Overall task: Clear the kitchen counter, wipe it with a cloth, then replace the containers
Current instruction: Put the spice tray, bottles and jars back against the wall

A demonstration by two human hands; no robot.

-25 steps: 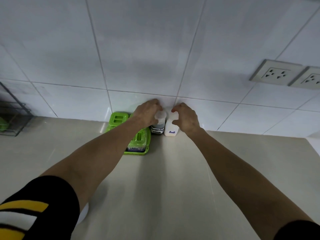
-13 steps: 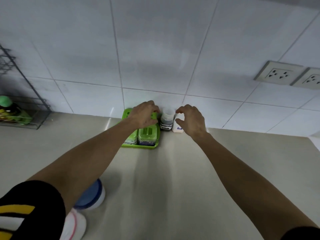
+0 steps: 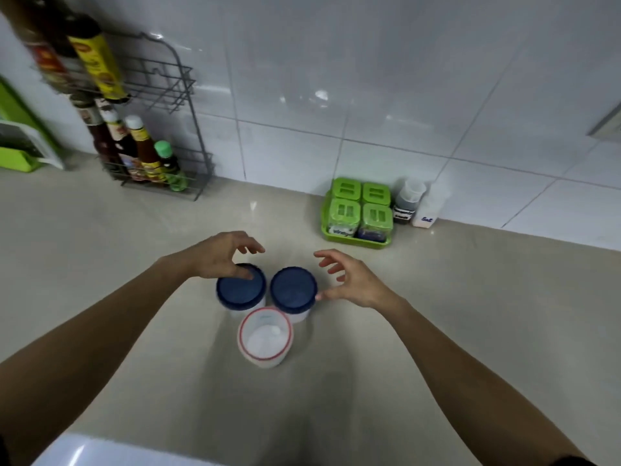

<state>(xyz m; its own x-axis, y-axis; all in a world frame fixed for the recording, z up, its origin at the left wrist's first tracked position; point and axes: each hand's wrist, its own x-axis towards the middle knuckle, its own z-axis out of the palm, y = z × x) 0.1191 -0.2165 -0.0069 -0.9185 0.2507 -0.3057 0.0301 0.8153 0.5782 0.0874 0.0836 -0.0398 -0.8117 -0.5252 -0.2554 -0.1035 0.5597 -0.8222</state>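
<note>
Two white jars with dark blue lids stand side by side in the middle of the counter: the left jar [image 3: 240, 290] and the right jar [image 3: 293, 290]. In front of them stands a clear jar with a red-rimmed lid [image 3: 264, 336]. My left hand [image 3: 223, 255] hovers over the left jar, fingers spread, thumb touching its lid. My right hand [image 3: 353, 280] is open beside the right jar, its thumb at the lid's edge. A green tray [image 3: 356, 238] with several green-lidded boxes, a small dark spice bottle [image 3: 407, 203] and a white salt bottle [image 3: 428, 211] stand against the tiled wall.
A grey wire rack [image 3: 168, 129] with sauce bottles stands at the back left against the wall. A green and white object [image 3: 23, 142] sits at the far left edge. A wall socket [image 3: 608, 124] shows at the right edge. A white surface [image 3: 111, 452] borders the counter's near edge.
Both hands have left the small bottles and green tray at the wall and drawn back to the blue-lidded jars in mid-counter. The camera has tilted down and left.
</note>
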